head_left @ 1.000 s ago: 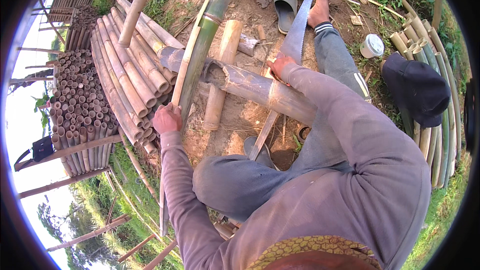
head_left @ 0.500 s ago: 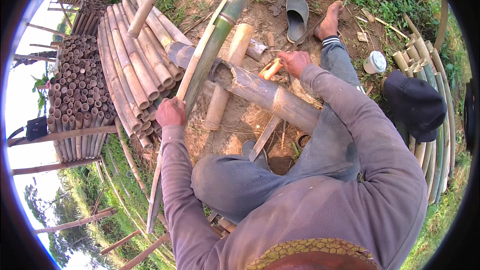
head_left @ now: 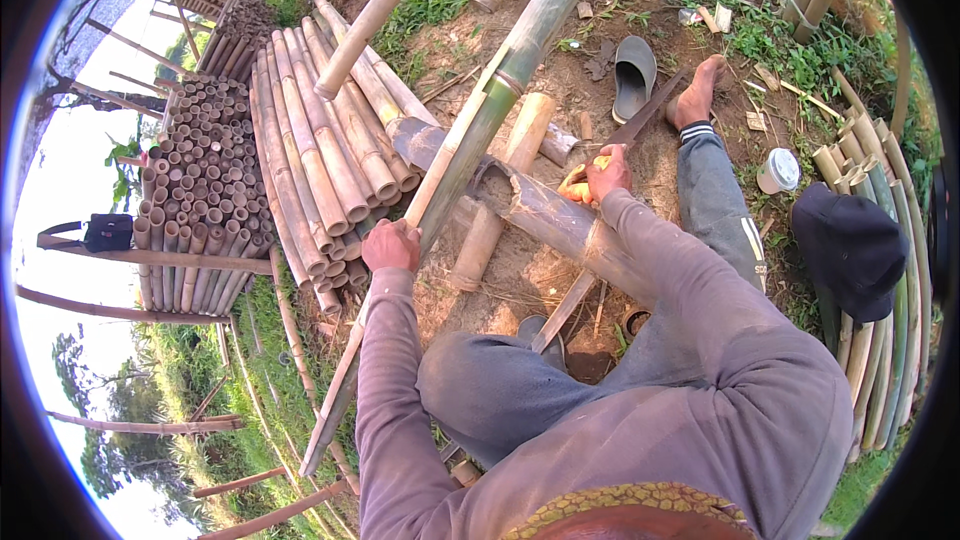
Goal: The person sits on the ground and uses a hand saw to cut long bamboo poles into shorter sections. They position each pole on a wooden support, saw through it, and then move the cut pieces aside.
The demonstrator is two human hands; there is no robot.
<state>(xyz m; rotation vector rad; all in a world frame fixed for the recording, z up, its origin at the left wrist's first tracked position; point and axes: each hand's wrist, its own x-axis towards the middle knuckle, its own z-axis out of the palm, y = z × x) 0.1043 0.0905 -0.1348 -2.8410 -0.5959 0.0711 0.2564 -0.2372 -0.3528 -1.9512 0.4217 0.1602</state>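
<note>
1. Your left hand (head_left: 391,246): one, fingers clenched round one long green pole (head_left: 480,130) that runs toward 1 o'clock.
2. Your right hand (head_left: 598,180): one, grasping one yellow-handled blade (head_left: 640,125).
3. One hollow log (head_left: 545,215) under the pole.
4. One sandal (head_left: 634,75), 12 o'clock.
5. One cap (head_left: 850,250) and one cup (head_left: 778,171), 3 o'clock.

Left hand (head_left: 390,246) grips green bamboo pole (head_left: 480,120); right hand (head_left: 598,180) holds machete (head_left: 640,125).
</note>
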